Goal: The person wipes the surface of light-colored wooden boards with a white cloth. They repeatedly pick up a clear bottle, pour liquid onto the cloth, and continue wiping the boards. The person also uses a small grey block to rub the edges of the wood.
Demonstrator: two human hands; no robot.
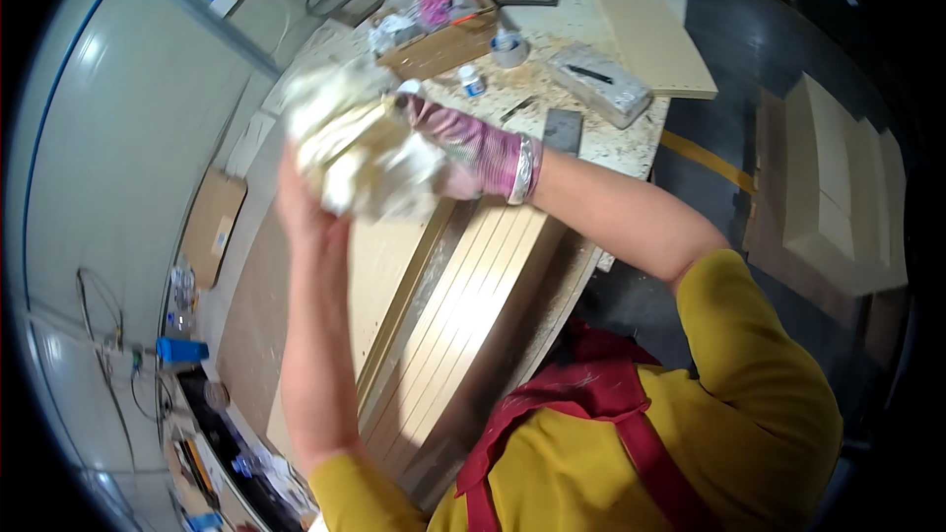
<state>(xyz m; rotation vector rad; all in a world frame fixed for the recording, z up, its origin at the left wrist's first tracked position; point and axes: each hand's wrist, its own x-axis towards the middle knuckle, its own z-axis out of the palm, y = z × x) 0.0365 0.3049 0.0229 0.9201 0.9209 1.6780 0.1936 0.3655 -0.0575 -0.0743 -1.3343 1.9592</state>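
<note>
- Right hand (476, 152), in a pink striped glove: grip closed on the near side of a pale bundle (370, 153), crumpled and cream-coloured.
- Left hand (309, 205): up against the bundle's left side, blurred. Fingers hidden behind the folds, so can't tell how tight that grip is.
- Bundle: up between both hands, above the far end of the boards. Soft and loose by the look of it; cloth or thin sheet, too blurred to say.
- Step in hand, my read: two-handed handling of the bundle, probably bunching or turning it. Nothing in the view shows it pressed on a surface.
- Next move, my read: calls for both hands to gather the loose folds, then a free spot before lowering it. Risk: a trailing fold snagging on small items.
- Under the forearms: stacked long boards (458, 300), edges side by side, running diagonally toward the body.
- Beyond, on the worktop (623, 146): small white bottle (472, 82) just past the glove, tape roll (509, 52) near it, grey slab (598, 87) further right with a dark tool lying on top.
- Far side: open cardboard box (443, 47) with pink stuff in it.
</note>
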